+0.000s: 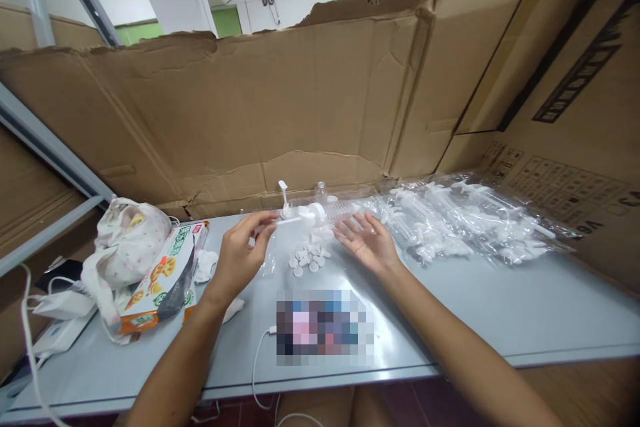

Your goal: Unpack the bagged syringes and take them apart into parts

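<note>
- The left hand hovered above the grey table, its fingertips pinched on the thin stem end of a white pump dispenser, which lay roughly level in the air.
- The right hand was on the other side of the pump dispenser, palm up and fingers spread, its grip wide open and holding nothing; its fingertips reached just beneath the pump dispenser's ribbed clear part, though I could not tell whether they touched it.
- Directly below the pump dispenser, a little heap of small white discs lay on the table between the two hands.
- To the right of the pump dispenser, clear plastic bags of white pump parts were spread along the table against the cardboard wall.
- Well to the left of the pump dispenser lay a printed snack box, with a pale cloth bag touching its far side.
- Nearer than the pump dispenser, a white cable ran across the table to its front edge.
</note>
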`<state>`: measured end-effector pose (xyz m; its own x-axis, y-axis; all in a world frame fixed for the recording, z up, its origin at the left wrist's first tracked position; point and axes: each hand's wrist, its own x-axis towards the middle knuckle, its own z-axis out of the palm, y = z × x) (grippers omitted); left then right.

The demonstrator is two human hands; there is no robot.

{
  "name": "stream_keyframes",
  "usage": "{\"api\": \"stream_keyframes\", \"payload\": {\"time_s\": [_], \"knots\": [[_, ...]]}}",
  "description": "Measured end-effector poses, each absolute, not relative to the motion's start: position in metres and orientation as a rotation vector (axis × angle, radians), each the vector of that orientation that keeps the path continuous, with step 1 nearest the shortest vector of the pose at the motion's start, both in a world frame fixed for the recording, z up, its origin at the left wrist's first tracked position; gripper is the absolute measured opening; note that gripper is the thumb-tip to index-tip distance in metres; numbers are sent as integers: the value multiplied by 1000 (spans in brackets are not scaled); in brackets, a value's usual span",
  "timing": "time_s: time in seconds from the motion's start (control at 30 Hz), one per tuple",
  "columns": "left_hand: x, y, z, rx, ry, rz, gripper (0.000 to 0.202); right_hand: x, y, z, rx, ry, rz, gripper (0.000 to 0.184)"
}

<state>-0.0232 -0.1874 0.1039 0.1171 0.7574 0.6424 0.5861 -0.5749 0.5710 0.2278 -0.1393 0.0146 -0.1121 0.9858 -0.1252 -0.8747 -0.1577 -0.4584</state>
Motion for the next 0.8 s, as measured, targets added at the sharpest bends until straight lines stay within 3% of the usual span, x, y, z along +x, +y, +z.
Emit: {"api": "stream_keyframes", "payload": {"time_s": [0.3, 0.53, 0.8], "knots": [[-17, -171, 100, 1329, 1121, 1265, 29, 229, -142, 20, -428, -314, 1679, 17], [-9, -167, 98, 768, 1011, 1021, 6, 233, -142, 27, -379, -268, 1634, 18], [-13, -184, 114, 537, 871, 934, 19, 232, -142, 32, -445, -240, 1619, 10]]}}
